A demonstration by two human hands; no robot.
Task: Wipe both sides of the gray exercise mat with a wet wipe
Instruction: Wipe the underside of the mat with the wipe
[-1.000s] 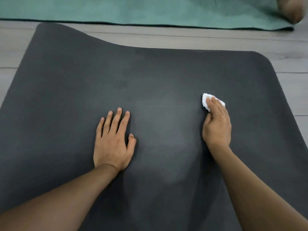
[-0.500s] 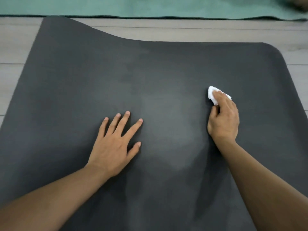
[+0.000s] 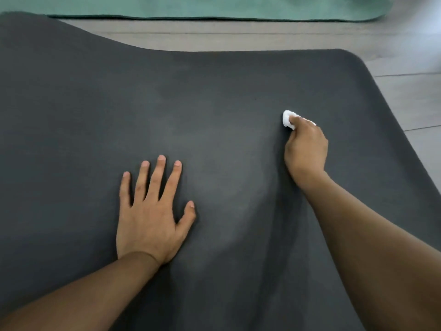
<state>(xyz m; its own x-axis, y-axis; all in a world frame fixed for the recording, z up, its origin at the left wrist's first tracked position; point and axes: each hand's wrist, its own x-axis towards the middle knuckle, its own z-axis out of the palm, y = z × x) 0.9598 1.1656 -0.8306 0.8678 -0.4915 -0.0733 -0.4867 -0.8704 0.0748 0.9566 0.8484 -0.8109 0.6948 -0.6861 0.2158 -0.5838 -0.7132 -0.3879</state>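
Gray mat: left, near and near-right portions ran past the frame edges; its underside was hidden from you. Wet wipe: mostly covered by the curled fingers of your right hand, only a bunched white end showing. Green mat, far: cut by the far edge. Far-right corner: blurred, nothing readable. Both your forearms: cut off at the near edge.
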